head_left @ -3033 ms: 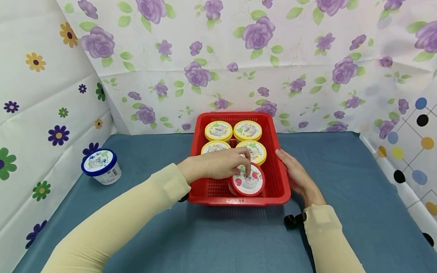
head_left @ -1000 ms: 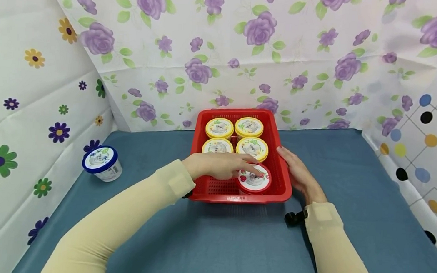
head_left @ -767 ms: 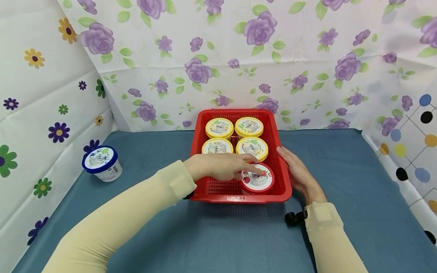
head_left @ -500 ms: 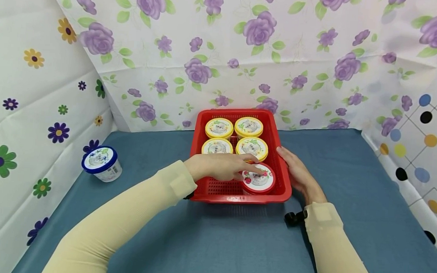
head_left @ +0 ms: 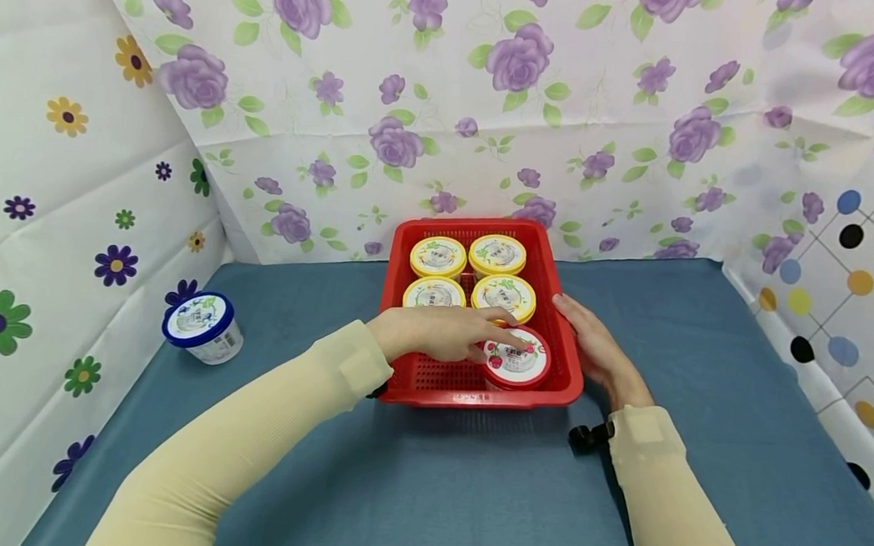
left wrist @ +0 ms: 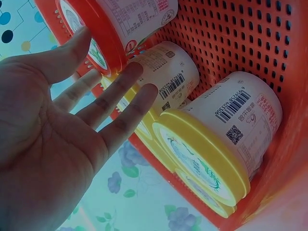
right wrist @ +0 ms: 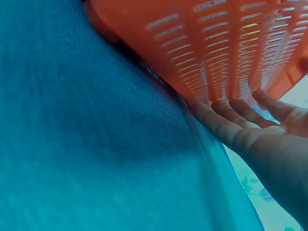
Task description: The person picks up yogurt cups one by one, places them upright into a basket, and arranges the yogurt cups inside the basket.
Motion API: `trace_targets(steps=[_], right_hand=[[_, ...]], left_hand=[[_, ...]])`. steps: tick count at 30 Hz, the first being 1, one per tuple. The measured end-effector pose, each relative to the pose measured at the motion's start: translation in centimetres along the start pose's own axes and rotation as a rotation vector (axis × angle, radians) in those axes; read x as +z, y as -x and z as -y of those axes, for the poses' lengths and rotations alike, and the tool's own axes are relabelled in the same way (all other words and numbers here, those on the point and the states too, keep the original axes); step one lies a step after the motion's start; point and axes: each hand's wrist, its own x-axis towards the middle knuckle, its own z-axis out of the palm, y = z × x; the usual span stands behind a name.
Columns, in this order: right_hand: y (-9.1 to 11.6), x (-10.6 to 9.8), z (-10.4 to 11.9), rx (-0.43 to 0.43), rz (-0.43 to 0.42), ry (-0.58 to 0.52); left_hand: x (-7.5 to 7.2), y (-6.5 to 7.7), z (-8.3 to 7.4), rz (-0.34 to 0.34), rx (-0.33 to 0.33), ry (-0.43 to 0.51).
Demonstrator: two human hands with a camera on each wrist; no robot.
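Observation:
In the head view a red plastic basket (head_left: 474,399) holds several yellow-lidded tubs (head_left: 505,296) and one tub with a red lid (head_left: 517,363), printed with red fruit, at its front right. My left hand (head_left: 441,332) reaches over the basket from the left, its index finger lying on the red lid. The left wrist view has that hand (left wrist: 57,139) with fingers spread and fairly straight beside the red-lidded tub (left wrist: 113,33). My right hand (head_left: 594,345) rests along the basket's right side; in the right wrist view its extended fingertips (right wrist: 220,103) touch the slotted wall.
A blue-lidded tub (head_left: 204,326) stands by itself on the blue tablecloth (head_left: 424,489) at the left, near the flower-patterned side sheet (head_left: 51,199). Another floral sheet (head_left: 449,73) hangs directly behind the basket. The front left of the basket shows its bare perforated floor (head_left: 441,375).
Since three seconds ago the red-lidded tub has slid right within the basket, and my left fingers have straightened from a bent touch on its lid. My right hand stays at the basket.

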Motion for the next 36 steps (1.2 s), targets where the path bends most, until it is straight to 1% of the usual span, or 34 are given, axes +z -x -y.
trace_targets(steps=[10,14,21,25,30,34,36], right_hand=[[0.0,-0.1,-0.2,0.009,-0.005,0.004],[-0.1,-0.1,-0.2,0.002,-0.006,0.001],[-0.1,-0.1,-0.1,-0.006,0.002,-0.006],[-0.1,-0.1,-0.1,-0.002,-0.007,-0.006],[-0.1,0.0,-0.1,0.005,-0.012,-0.008],[0.0,0.0,-0.1,0.001,-0.009,-0.016],[0.0,0.0,-0.1,-0.004,-0.006,-0.02]], left_hand=[[0.1,-0.1,0.2,-0.011,0.043,0.009],[0.0,0.0,0.2,-0.012,0.037,0.004],[-0.1,0.2,0.1,-0.001,0.002,0.006],[-0.2,0.3,0.0,-0.005,0.001,0.008],[-0.6,0.6,0.1,-0.036,0.027,0.013],[-1.1,0.9,0.3,-0.095,0.049,0.01],[-1.3,1.1,0.5,-0.13,0.049,0.007]])
